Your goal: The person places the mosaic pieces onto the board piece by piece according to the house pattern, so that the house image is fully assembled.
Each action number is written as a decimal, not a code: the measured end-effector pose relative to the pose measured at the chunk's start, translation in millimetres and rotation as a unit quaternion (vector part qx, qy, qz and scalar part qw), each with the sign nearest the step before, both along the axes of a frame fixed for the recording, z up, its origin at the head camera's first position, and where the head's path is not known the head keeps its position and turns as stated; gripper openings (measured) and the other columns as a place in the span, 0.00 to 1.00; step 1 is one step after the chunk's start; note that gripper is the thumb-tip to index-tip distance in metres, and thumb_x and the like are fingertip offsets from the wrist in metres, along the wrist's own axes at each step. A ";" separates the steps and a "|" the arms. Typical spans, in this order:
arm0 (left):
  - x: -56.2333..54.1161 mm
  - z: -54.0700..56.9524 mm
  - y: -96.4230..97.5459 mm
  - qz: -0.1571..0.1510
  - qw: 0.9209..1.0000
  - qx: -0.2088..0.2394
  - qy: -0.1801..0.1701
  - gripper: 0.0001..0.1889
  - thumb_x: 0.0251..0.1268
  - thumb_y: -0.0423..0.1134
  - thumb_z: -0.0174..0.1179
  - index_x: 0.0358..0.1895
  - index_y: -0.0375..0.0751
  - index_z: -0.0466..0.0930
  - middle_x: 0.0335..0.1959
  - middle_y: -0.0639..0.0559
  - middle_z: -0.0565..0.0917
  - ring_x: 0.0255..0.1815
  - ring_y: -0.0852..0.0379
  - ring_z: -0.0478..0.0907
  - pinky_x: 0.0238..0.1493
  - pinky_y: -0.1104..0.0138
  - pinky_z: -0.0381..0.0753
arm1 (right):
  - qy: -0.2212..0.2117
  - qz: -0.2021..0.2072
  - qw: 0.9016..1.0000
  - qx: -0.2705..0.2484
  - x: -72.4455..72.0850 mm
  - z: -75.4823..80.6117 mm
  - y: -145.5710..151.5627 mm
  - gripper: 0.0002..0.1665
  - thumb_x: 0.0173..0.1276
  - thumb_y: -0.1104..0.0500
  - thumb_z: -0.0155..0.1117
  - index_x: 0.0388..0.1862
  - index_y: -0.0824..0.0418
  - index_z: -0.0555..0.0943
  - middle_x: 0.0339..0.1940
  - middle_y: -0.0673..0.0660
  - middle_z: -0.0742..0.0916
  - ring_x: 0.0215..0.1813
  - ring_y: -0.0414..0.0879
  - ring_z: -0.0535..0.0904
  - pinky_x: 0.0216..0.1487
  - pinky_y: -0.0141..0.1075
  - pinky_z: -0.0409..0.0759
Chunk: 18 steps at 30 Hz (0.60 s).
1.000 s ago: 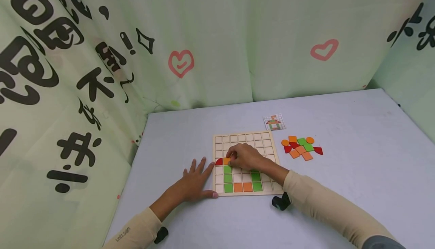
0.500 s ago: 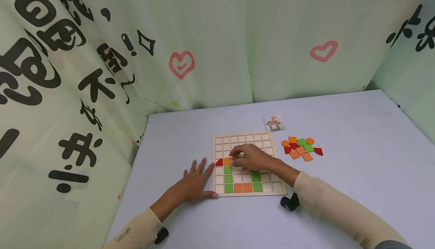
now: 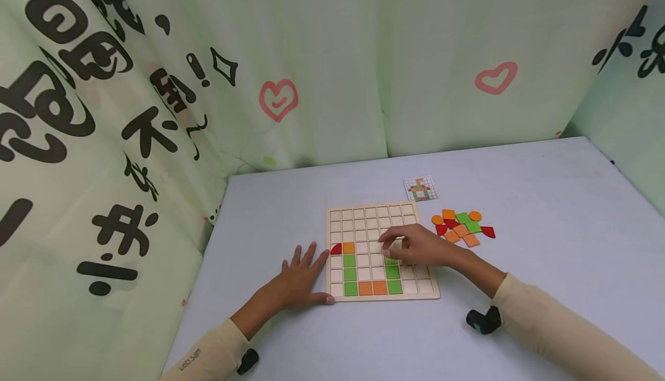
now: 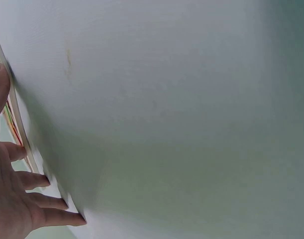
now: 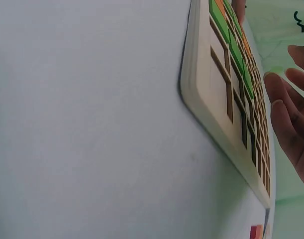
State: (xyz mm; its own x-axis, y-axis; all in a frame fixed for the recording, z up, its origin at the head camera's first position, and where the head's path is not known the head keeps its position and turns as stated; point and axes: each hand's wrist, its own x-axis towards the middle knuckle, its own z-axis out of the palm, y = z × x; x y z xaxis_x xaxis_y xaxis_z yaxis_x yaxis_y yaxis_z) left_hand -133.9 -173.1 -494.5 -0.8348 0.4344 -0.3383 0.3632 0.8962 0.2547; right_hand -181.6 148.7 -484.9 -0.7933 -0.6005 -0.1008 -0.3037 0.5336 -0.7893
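A wooden grid board (image 3: 384, 298) lies on the table, with a red rounded piece (image 3: 336, 249) and an orange square (image 3: 348, 247) side by side in its left columns. Below them runs a column of green squares (image 3: 350, 275); another green column (image 3: 392, 272) stands to the right, its top partly covered. Two orange squares (image 3: 366, 288) fill the bottom row between the columns. My left hand (image 3: 298, 281) spreads its straight fingers at the board's left edge, thumb at the near corner. Over the board's right side hovers my right hand (image 3: 415, 245), its fingers loosely bent and holding nothing in the right wrist view.
To the right of the board lies a loose pile of orange, green and red pieces (image 3: 460, 230), some round. Behind the board is a small printed card (image 3: 421, 188) with a coloured grid figure. A printed curtain (image 3: 332, 127) closes off the table's back.
My right hand has let go of the orange square beside the red piece, lifted off it and moved right across the board. The left hand has stayed in place.
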 end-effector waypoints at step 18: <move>-0.5 -1.5 -1.2 -0.005 1.000 -0.008 0.004 0.55 0.55 0.73 0.62 0.82 0.52 0.49 0.82 0.39 0.49 0.80 0.26 0.46 0.67 0.29 0.59 | 0.077 -0.173 0.979 0.077 28.5 7.1 96.9 0.16 0.67 0.57 0.71 0.51 0.61 0.85 0.37 0.51 0.85 0.32 0.42 0.74 0.27 0.29 0.74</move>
